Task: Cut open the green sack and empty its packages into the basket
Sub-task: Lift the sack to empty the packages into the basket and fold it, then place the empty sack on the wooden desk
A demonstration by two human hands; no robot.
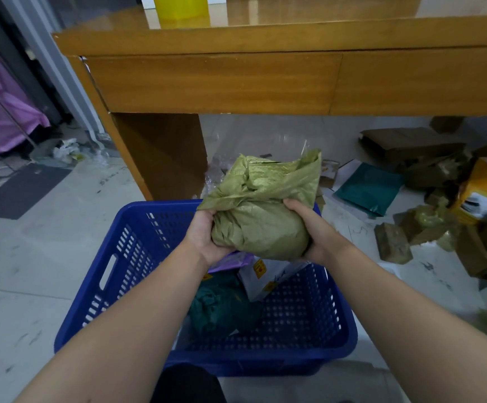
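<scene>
The crumpled olive-green woven plastic sack (261,207) hangs above the perforated blue plastic basket (114,274), where a white parcel (268,279) and a dark green mailer (222,309) already lie. The left hand (207,238) and right hand (309,228) clamp their fingers around its bulging lower end. It looks soft, light and slick, so gripping bunched fabric low should hold best.

Clutter around your work spot

Ahead of you stands a wooden desk (213,82) bearing a yellow container (180,7); cardboard boxes (411,144) and a teal mailer (370,189) litter the floor (33,257) to your right.
</scene>
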